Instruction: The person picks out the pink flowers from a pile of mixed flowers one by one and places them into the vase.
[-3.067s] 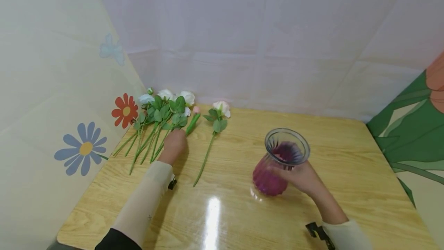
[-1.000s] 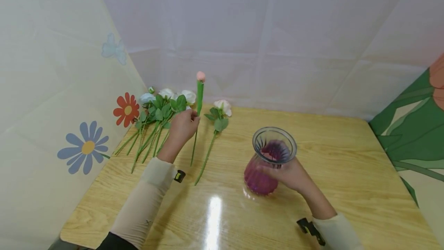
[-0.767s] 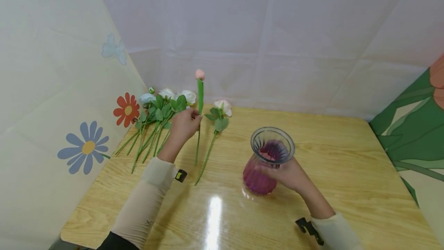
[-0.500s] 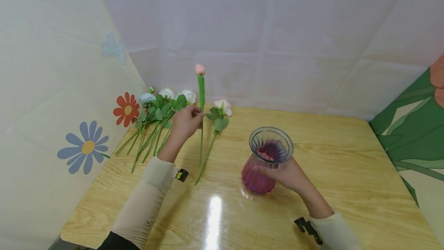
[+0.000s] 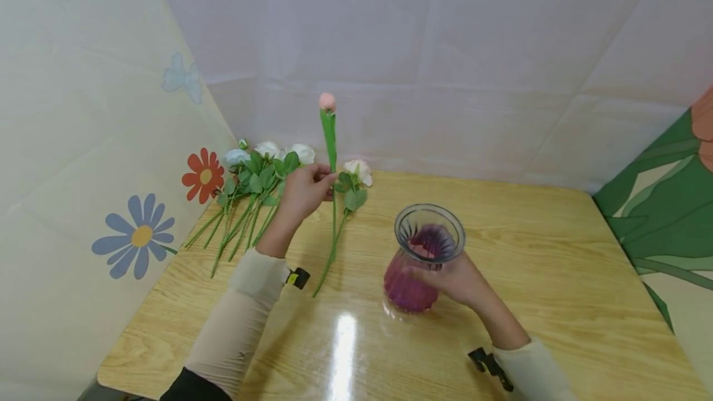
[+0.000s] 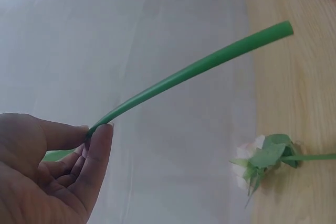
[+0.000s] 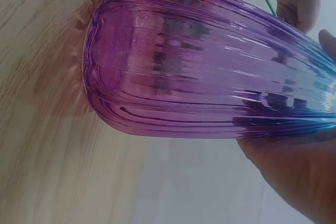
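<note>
My left hand pinches the green stem of a pink tulip between thumb and fingertips. The tulip stands upright with its bud above the hand; in the left wrist view its bare stem reaches out past the fingertips. My right hand grips a ribbed glass vase round its neck, thumb across the near side. Purple-pink at the body and bluish toward the flared rim, the vase is tilted slightly in the head view, and its mouth holds no flowers. Part of the right hand is hidden behind the glass.
A pale pink rose with a long stem lies on the wooden table, just behind the tulip's stem in the head view. Several white and pale blue flowers lie bunched at the back left. A pale cloth hangs behind the table.
The left hand has picked the tulip up from beside the bunch, raised it upright and moved it rightward. The right hand has shifted the vase left, toward the tulip.
</note>
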Available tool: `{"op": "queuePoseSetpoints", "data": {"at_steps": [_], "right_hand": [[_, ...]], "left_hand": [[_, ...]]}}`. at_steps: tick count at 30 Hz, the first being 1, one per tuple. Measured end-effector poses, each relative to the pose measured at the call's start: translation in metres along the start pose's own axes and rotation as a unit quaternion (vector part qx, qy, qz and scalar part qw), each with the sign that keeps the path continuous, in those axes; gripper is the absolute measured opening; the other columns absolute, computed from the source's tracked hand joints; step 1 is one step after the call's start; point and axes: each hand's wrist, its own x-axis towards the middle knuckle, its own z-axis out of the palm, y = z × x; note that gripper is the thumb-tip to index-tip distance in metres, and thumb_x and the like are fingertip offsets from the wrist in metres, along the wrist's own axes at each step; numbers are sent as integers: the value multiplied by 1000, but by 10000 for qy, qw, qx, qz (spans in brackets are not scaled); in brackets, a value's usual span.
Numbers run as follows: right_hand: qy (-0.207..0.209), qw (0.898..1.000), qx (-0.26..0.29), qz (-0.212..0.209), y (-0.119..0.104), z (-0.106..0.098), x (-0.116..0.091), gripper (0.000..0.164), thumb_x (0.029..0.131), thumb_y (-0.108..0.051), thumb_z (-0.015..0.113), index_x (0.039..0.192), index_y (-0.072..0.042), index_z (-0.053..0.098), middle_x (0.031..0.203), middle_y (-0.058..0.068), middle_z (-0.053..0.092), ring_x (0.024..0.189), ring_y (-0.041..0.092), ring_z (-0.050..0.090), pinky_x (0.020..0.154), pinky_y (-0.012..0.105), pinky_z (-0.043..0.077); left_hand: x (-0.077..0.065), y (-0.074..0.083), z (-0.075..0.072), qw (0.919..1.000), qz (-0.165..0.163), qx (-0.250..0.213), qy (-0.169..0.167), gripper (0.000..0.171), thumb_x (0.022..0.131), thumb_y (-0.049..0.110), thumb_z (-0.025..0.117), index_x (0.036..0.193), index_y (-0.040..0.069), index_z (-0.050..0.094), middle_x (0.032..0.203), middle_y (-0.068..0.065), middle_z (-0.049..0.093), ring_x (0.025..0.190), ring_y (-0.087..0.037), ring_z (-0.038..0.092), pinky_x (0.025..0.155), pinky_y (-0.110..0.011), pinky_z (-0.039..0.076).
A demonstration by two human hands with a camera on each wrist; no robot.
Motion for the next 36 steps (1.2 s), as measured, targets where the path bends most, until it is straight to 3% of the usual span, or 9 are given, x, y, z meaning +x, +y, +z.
{"op": "queuePoseSetpoints", "data": {"at_steps": [5, 16, 23, 29, 36], "right_hand": [[-46, 9999, -12, -96, -1, 2, 1, 62, 75, -2, 88, 124, 3, 51, 114, 16, 66, 112, 34, 62, 99, 50, 51], [-90, 9999, -24, -79, 0, 7, 0, 64, 76, -4, 88, 126, 2, 50, 116, 18, 65, 114, 38, 62, 99, 58, 49], [-84, 9999, -56, -69, -2, 7, 0, 64, 75, -6, 88, 126, 2, 51, 117, 18, 65, 114, 38, 62, 99, 59, 49], [-60, 9999, -70, -115, -2, 8, 1, 62, 75, -5, 88, 124, 2, 51, 115, 17, 65, 112, 35, 62, 99, 57, 48], [-57, 9998, -110, -144, -3, 7, 2, 62, 75, -6, 89, 124, 1, 51, 114, 16, 65, 112, 35, 63, 99, 57, 48]], "left_hand": [[-1, 10, 1, 9997, 198, -117, 21, 27, 101, 18, 64, 119, -2, 68, 102, -18, 71, 83, -33, 73, 73, -35, 62], [-6, 26, 2, 9981, 238, -575, 41, 31, 102, 19, 63, 123, -4, 66, 105, -17, 69, 86, -33, 71, 74, -34, 62], [-9, 40, 3, 9929, 541, -1043, 197, 27, 101, 13, 63, 119, -7, 66, 102, -17, 69, 87, -37, 69, 74, -34, 62], [-7, 52, 4, 9878, 799, -1305, 302, 27, 100, 12, 65, 117, -9, 66, 98, -17, 69, 79, -25, 69, 70, -29, 62], [-5, 68, 4, 9853, 748, -1509, 293, 26, 100, 14, 66, 117, -5, 68, 97, -15, 68, 76, -18, 67, 72, -30, 62]]}}
